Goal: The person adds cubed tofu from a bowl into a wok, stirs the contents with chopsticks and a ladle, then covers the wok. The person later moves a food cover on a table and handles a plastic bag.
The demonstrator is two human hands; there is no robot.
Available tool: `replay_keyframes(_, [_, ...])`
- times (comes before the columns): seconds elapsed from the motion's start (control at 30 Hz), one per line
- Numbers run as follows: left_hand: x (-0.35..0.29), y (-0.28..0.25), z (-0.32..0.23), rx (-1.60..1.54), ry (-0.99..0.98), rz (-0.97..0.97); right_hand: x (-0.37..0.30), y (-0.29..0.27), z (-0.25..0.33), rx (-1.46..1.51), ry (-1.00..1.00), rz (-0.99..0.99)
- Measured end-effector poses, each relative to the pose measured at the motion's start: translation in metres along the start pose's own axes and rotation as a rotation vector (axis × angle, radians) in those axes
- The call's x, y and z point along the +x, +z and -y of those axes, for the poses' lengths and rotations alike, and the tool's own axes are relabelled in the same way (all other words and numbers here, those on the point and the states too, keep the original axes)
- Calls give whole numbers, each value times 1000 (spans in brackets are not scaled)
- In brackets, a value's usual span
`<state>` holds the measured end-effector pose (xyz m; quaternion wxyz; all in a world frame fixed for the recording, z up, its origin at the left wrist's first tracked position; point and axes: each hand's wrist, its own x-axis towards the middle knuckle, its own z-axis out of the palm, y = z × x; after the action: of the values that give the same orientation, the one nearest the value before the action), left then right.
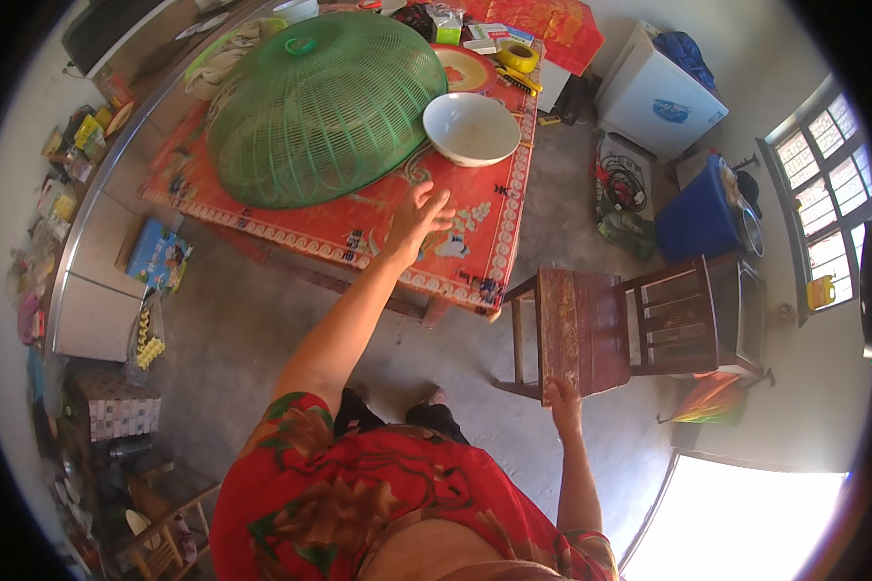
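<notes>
My left hand [421, 221] reaches over the near side of a table with a red patterned cloth [310, 232]. Its fingers are apart and nothing is in them. Just beyond it stands a white bowl [472, 129] near the table's right edge. A large green mesh food cover [325, 107] takes up the tabletop to the left of the bowl. Low at my right side, my right hand [563, 397] has its fingers curled on the near edge of a brown wooden chair's seat [581, 324].
Behind the bowl lie a red-rimmed plate [463, 70], a yellow tape roll [518, 56] and small boxes. A white freezer-like box [659, 92] and a blue bin [698, 213] stand at the right. A colourful box [160, 254] sits beside the left counter.
</notes>
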<state>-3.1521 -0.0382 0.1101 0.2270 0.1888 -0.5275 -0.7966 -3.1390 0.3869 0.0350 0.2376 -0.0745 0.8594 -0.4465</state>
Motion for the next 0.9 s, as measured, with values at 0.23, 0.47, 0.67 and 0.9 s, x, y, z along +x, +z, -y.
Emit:
replay_keyframes(0.23, [102,21,18,-229,-236,15,33,-1,50,17,-80,-88])
replay_keyframes(0.47, [115,15,28,-367,-78,67,18,28,82,135,25,3])
replay_keyframes(0.67, [105,3,22,-366,-76,41,22,48,87,245,42,25])
replay_keyframes(0.9, [46,-50,33,-331,-330,85,51,50,89,278,-32,73])
